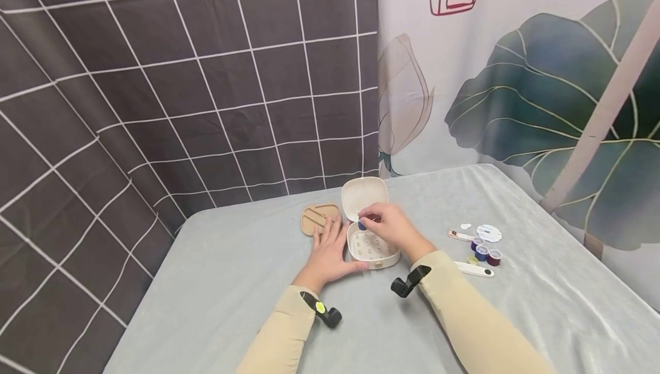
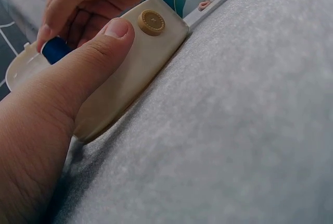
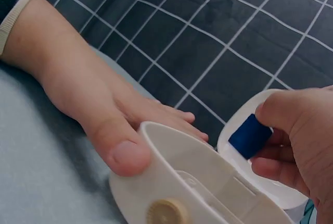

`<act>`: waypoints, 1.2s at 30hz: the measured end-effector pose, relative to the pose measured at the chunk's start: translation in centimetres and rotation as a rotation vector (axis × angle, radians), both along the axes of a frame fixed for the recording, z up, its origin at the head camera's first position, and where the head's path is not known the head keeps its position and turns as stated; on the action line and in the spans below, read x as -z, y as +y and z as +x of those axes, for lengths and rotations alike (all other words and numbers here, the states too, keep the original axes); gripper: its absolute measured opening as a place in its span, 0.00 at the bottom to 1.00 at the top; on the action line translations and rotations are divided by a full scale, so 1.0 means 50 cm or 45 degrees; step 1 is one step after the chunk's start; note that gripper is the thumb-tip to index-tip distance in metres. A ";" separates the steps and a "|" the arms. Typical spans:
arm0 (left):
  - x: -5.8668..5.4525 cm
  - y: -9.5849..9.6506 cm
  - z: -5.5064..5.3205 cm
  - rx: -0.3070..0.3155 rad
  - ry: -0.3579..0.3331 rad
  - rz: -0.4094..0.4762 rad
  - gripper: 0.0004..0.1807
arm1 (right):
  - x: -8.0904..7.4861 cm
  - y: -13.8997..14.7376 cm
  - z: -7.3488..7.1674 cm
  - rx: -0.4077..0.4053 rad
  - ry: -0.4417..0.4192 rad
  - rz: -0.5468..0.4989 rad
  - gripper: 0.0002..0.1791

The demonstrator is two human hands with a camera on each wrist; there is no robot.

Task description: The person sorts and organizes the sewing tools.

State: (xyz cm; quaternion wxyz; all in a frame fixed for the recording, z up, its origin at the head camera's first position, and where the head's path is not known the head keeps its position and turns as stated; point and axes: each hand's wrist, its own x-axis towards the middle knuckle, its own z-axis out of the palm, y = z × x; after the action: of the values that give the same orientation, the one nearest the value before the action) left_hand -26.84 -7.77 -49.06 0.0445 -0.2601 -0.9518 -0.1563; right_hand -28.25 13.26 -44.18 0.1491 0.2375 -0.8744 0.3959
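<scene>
A white sewing box (image 1: pixel 384 262) lies with its lid (image 1: pixel 365 193) raised, and a tan button (image 2: pixel 151 22) sits on its front wall. Over the box's back left part, my right hand (image 1: pixel 393 226) pinches a blue thread spool (image 3: pixel 250 136) between thumb and fingers. My left hand (image 1: pixel 327 254) rests against the left side of the box, fingers stretched out and thumb pressed on the front wall. Those fingertips reach the near edge of a tan divided tray (image 1: pixel 311 217). Small studs show on the box floor (image 1: pixel 367 243).
To the right lie several thread spools, among them a dark red one (image 1: pixel 494 257) and a blue one (image 1: pixel 482 252). Near them are a white round card (image 1: pixel 488 233), a white long-handled tool (image 1: pixel 476 270) and a small yellow item (image 1: pixel 472 260). A grey cloth (image 1: pixel 216 282) covers the table.
</scene>
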 end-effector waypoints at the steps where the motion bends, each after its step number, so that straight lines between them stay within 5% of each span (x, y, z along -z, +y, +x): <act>1: 0.000 0.000 0.001 -0.003 -0.010 -0.008 0.65 | 0.002 -0.004 0.001 0.005 -0.009 0.016 0.09; 21: 0.014 0.003 0.006 -0.003 -0.019 0.031 0.63 | 0.046 -0.030 -0.003 0.004 0.055 0.227 0.06; 36: 0.006 0.000 0.000 0.001 -0.013 0.049 0.61 | 0.038 -0.049 0.003 0.040 0.035 0.374 0.08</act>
State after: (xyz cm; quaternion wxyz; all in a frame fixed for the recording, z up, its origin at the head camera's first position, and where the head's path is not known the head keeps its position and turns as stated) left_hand -26.84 -7.75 -49.37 0.0445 -0.2589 -0.9487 -0.1759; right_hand -28.09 10.82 -46.07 0.1310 0.2484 -0.9244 0.2581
